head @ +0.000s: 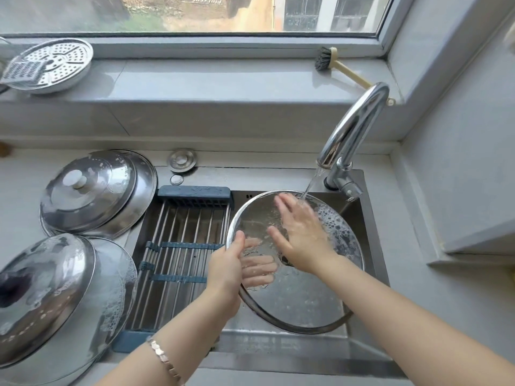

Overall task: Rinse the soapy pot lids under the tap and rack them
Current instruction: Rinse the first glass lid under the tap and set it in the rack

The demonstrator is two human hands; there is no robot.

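Head view, left hand (225,270) gripping lid (306,296), tap (352,126) running

Head view, steeply down, close over sink (370,218)

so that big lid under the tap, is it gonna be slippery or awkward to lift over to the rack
Probably slippery: the lid is wet polished steel, with suds along its far edge. It looks stiff and thin, so likely light for its width. It is wide, and the left hand pinches only the rim, so it may swing or slide; the right hand lies flat inside it.
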